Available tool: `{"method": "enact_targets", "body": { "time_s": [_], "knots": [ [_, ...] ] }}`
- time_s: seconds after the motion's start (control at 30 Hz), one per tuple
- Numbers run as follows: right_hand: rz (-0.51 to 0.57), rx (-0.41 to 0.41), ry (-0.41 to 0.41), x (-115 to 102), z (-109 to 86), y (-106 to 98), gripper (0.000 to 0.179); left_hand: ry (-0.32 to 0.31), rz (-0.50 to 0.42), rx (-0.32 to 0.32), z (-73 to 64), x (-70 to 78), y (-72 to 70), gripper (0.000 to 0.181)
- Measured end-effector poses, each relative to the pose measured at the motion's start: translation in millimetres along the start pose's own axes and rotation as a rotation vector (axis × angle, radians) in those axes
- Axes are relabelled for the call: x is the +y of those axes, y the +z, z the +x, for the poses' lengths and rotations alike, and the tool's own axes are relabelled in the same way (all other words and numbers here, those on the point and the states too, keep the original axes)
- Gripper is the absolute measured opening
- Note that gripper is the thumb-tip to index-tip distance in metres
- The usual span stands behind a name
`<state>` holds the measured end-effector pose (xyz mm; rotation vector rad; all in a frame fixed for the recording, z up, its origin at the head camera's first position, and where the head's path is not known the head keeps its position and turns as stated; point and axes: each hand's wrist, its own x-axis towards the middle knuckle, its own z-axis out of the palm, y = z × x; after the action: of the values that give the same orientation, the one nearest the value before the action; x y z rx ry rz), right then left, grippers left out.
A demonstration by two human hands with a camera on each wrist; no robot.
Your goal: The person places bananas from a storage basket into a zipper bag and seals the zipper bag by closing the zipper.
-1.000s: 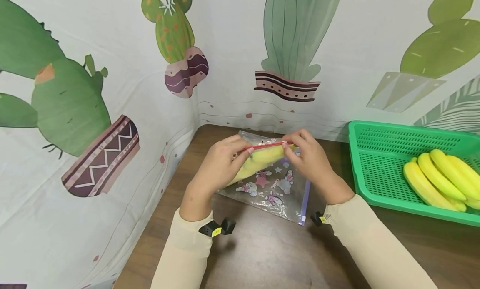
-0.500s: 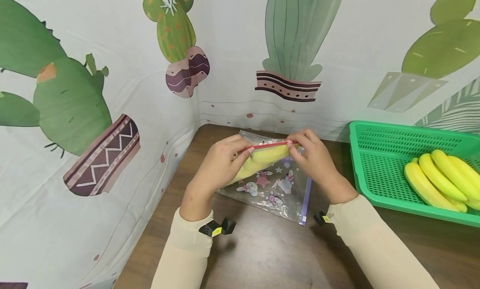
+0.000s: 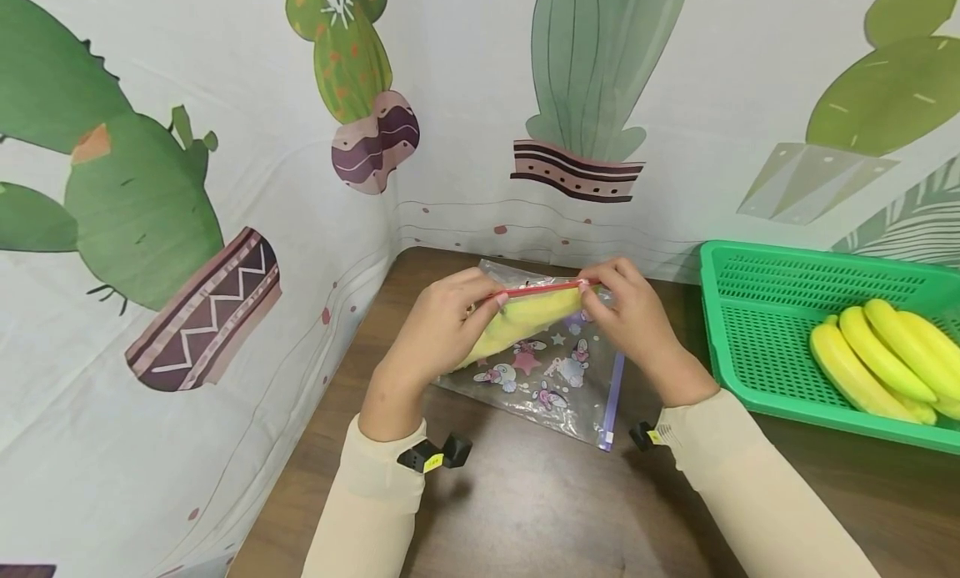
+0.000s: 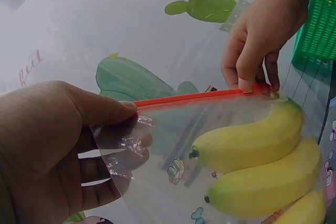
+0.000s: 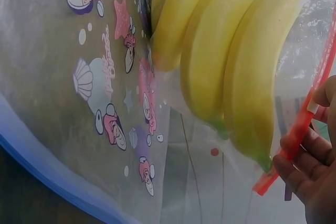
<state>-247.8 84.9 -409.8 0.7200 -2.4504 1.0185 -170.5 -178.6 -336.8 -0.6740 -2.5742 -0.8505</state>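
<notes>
A clear zip bag (image 4: 157, 145) with a red zip strip (image 3: 542, 289) hangs between the two hands, several yellow bananas (image 4: 257, 140) inside it. The left hand (image 3: 450, 315) pinches one end of the strip between thumb and fingers. Near the strip's other end, the right hand (image 3: 628, 315) pinches it, its thumb on a small white slider (image 5: 313, 106). Under the held bag, a second clear zip bag (image 3: 558, 394), printed with stars and pink figures, lies flat on the table; its zip edge is purple.
To the right stands a green plastic basket (image 3: 757, 311) with several bananas (image 3: 877, 357) in it. A white cloth printed with cacti (image 3: 465, 103) rises behind and left of the brown wooden table (image 3: 540, 511).
The right hand has slid a little to the right along the red strip, so more of the strip shows between the hands. The left hand keeps its place.
</notes>
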Motion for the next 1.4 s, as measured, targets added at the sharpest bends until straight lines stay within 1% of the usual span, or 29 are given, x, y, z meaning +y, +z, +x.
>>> {"method": "enact_targets", "body": {
  "time_s": [0.43,0.83,1.2,1.4],
  "knots": [
    [-0.002,-0.011,0.055,4.9,-0.9,-1.2,0.023,0.002,-0.002,0.006,0.6,-0.1,0.4,0.019],
    [-0.014,0.014,0.051,10.4,-1.6,0.3,0.021,0.007,-0.009,0.01,0.6,-1.0,0.7,0.018],
    [-0.017,0.049,0.043,18.6,-2.9,2.1,0.016,-0.014,-0.011,0.001,-0.1,0.2,-0.1,0.019],
    [-0.013,0.065,0.047,22.7,-3.8,2.7,0.015,-0.014,-0.009,0.003,-0.3,-0.9,0.5,0.018]
  ]
}}
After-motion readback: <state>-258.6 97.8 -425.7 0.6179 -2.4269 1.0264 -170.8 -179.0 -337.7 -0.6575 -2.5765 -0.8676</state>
